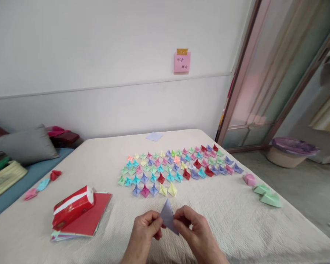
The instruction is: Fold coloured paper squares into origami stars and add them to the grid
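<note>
A lavender sheet of origami paper [167, 215], folded into a pointed shape, is held up between my two hands above the near part of the table. My left hand [147, 226] pinches its left edge between thumb and fingers. On the other side, my right hand [191, 224] grips the right edge the same way. Just beyond the paper stand rows of small folded paper pieces [161, 178] in many colours. The nearest row includes a yellow folded piece [172, 189] and a magenta one [145, 190].
To the left, a red packet [71, 206] lies on a stack of coloured paper [97, 209]. Red, blue and pink folded pieces [43, 184] sit by the left edge. Green folded pieces [271, 198] and a pink one [249, 179] lie by the right edge. A lavender sheet [154, 136] lies at the back.
</note>
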The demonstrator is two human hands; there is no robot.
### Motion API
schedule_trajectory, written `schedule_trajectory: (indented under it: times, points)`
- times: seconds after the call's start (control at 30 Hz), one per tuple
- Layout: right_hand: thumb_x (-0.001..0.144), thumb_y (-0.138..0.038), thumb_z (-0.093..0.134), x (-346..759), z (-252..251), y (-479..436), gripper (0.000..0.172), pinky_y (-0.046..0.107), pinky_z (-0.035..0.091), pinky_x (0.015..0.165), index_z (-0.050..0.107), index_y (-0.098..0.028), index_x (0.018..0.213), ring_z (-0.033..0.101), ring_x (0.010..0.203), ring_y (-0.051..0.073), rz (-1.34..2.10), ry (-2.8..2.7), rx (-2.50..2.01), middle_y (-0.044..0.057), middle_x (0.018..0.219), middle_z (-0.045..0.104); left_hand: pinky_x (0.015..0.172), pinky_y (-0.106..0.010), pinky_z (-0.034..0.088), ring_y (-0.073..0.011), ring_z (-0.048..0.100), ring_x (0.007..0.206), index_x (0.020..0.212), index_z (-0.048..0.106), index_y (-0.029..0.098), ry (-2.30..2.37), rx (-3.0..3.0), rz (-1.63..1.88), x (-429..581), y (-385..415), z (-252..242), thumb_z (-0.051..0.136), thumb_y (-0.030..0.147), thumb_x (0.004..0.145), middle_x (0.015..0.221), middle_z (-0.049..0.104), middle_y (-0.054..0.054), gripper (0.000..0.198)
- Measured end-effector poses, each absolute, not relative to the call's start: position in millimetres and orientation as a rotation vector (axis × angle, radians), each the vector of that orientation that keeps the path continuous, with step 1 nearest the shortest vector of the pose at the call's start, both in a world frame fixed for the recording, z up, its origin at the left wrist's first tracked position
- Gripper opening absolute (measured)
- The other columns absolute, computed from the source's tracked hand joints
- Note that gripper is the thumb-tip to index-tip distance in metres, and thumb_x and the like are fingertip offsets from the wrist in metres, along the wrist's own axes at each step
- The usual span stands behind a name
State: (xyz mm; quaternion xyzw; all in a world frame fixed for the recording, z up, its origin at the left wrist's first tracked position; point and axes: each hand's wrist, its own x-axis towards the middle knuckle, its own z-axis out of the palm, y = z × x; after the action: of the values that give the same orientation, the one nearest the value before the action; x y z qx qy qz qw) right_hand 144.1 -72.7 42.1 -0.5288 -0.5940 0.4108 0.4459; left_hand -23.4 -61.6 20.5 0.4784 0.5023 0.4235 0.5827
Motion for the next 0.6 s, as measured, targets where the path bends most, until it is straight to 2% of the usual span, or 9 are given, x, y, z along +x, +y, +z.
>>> schedule_trajectory:
  times: [0.17, 0.3, 0.6]
  points:
    - [0.068, -0.024, 0.060, 144.6, 39.2, -68.4, 0.011, 0.025, 0.027, 0.049, 0.053, -0.018, 0.061, 0.036, 0.050, 0.011, 1.263, -1.272, -1.244, -0.006, 0.051, 0.040, 0.053, -0.024, 0.034, -0.0123, 0.046, 0.049, 0.062, 0.063, 0.015, 1.204, 1.257, 0.980, -22.2, -64.7, 25.3, 0.064, 0.039, 0.076, 0.047, 0.051, 0.003, 0.028]
    - [0.063, -0.025, 0.065, 147.0, 32.7, -64.3, 0.014, 0.024, 0.025, 0.048, 0.054, -0.018, 0.060, 0.035, 0.048, 0.010, 1.366, -1.160, -1.184, -0.007, 0.049, 0.042, 0.053, -0.024, 0.035, -0.0128, 0.047, 0.049, 0.062, 0.060, 0.016, 1.214, 1.323, 0.981, -21.9, -67.5, 28.2, 0.062, 0.040, 0.076, 0.048, 0.050, 0.004, 0.028]
    - [0.066, -0.025, 0.072, 145.0, 24.6, -65.8, 0.015, 0.023, 0.029, 0.047, 0.060, -0.016, 0.063, 0.042, 0.045, 0.009, 1.540, -1.013, -1.081, -0.006, 0.048, 0.051, 0.053, -0.024, 0.035, -0.0126, 0.045, 0.054, 0.065, 0.058, 0.016, 1.195, 1.449, 0.972, -20.0, -72.9, 30.4, 0.060, 0.038, 0.081, 0.055, 0.050, 0.003, 0.027]
